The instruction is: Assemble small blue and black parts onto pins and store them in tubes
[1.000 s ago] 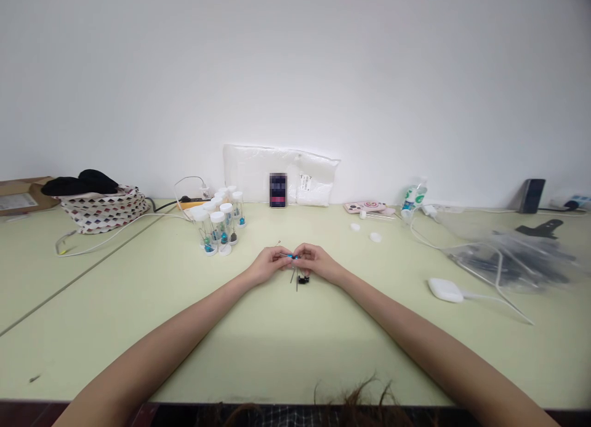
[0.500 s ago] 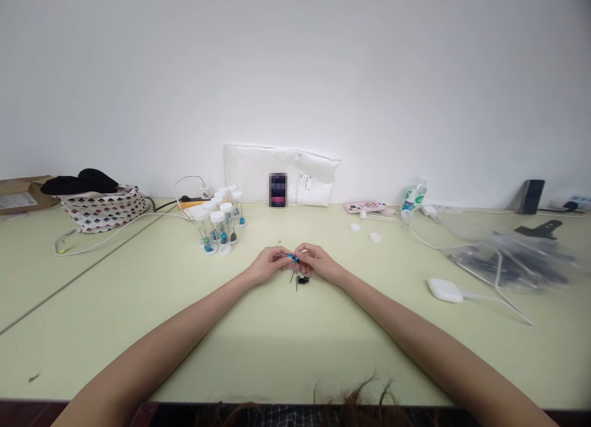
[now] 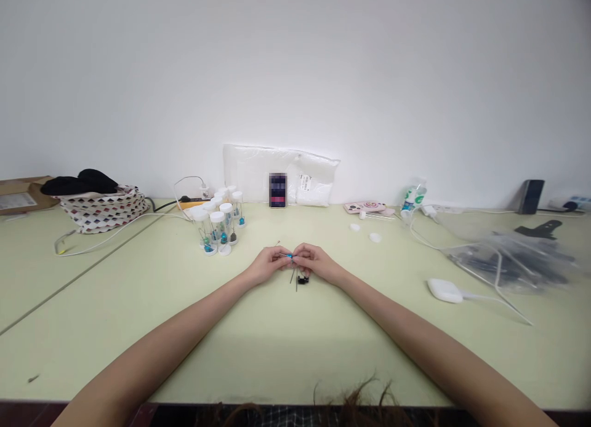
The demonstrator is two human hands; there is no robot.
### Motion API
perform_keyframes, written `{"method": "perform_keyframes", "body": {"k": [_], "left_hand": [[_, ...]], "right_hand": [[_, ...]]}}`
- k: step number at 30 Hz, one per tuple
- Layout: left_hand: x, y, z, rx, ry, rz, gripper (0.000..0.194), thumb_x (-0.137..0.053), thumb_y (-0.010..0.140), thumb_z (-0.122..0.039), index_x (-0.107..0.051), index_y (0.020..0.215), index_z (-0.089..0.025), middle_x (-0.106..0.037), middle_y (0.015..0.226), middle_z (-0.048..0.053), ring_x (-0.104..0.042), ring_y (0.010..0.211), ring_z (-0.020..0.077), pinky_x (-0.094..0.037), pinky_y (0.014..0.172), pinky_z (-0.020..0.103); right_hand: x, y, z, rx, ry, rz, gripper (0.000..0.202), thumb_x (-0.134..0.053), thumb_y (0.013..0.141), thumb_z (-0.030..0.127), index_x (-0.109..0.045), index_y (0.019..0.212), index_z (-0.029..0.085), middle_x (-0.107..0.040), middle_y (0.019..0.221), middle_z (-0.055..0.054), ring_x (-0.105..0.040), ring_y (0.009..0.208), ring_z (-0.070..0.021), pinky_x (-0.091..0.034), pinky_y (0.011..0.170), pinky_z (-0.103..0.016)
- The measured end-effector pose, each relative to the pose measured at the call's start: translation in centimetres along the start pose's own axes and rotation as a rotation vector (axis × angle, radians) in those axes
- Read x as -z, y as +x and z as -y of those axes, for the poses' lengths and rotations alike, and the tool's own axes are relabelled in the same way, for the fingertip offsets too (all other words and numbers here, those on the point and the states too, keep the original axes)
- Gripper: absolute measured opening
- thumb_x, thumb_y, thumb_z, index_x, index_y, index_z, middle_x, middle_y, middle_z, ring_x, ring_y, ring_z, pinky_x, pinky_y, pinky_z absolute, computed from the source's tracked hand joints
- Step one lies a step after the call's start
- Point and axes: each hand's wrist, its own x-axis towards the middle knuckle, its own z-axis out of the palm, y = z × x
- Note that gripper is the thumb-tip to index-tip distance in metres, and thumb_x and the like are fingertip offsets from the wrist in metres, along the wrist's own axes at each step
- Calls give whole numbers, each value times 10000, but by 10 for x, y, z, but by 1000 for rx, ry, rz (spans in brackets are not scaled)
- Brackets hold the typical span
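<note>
Okay so, fiddly fingertip stage, I reckon: left hand (image 3: pixel 268 264) and right hand (image 3: pixel 320 263) together, pinching a tiny blue piece (image 3: pixel 289 255) just left of the black part (image 3: pixel 303 280). Needs steady fingers next.

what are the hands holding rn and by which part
A small blue piece, pinched in the fingertips of the left hand and right hand; exactly which part is hidden

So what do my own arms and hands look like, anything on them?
Your left hand and right hand are bare, with no gloves and no rings that I can make out. The left forearm and right forearm are uncovered, with no sleeves, watch, bracelet or markings in view.
</note>
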Motion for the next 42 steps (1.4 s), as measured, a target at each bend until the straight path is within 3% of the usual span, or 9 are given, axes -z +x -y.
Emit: {"method": "perform_keyframes", "body": {"k": [6,11,16,20,24,29,33,38,42], "left_hand": [[0,1,2,-8,8,13,313,-551,745,-362,-576,931,-112,-630,796,71,-570,735,148,-433,694,278],[0,1,0,-10,-2,18,313,-547,748,-367,-575,928,-113,-634,809,78,-576,767,164,-433,700,284],[0,1,1,-21,13,-3,291,-552,746,-358,-584,908,-118,-624,760,55,-562,695,133,-428,671,264],[0,1,3,-4,-7,0,296,-563,737,-360,-578,909,-120,-626,785,60,-570,728,144,-434,691,273],[0,1,3,-15,9,23,295,-546,753,-354,-574,926,-117,-629,809,71,-572,750,149,-431,709,280],[0,1,2,-10,-9,0,295,-559,741,-357,-576,910,-115,-627,770,64,-572,730,147,-434,684,269],[0,1,0,-13,-1,6,297,-552,746,-359,-582,912,-115,-626,768,63,-567,715,139,-431,680,264],[-1,0,-1,1,-7,5,296,-560,738,-361,-583,908,-120,-631,799,65,-573,743,149,-434,697,273],[-1,0,-1,-16,12,26,292,-542,755,-349,-579,928,-117,-631,815,73,-573,751,151,-431,695,272]], "right_hand": [[1,1,-3,6,13,10,287,-494,783,440,-516,835,159,-601,651,-19,-505,503,-84,-407,432,-189],[1,-1,-1,-3,-11,13,284,-599,721,398,-512,868,172,-614,721,-18,-520,542,-82,-416,458,-184],[-1,-1,2,-11,-2,31,300,-508,771,455,-507,865,170,-613,649,-16,-511,511,-85,-405,445,-188],[-1,0,1,17,-16,-5,296,-580,721,432,-523,836,165,-588,666,-1,-501,510,-77,-408,442,-185],[0,1,-1,12,-7,6,309,-496,774,458,-517,828,154,-595,648,-19,-497,491,-79,-399,423,-187],[0,-1,0,8,-22,-2,312,-613,693,417,-527,860,167,-601,699,-7,-507,523,-77,-414,454,-190],[0,-2,1,-4,-5,21,303,-512,768,447,-514,867,161,-611,655,-21,-506,506,-82,-408,446,-192],[0,0,-1,6,-12,-5,305,-599,707,422,-527,853,164,-600,703,-11,-504,508,-74,-415,446,-188],[0,1,-2,-11,6,9,313,-506,766,464,-517,831,158,-605,649,-19,-504,490,-81,-408,434,-192]]}}
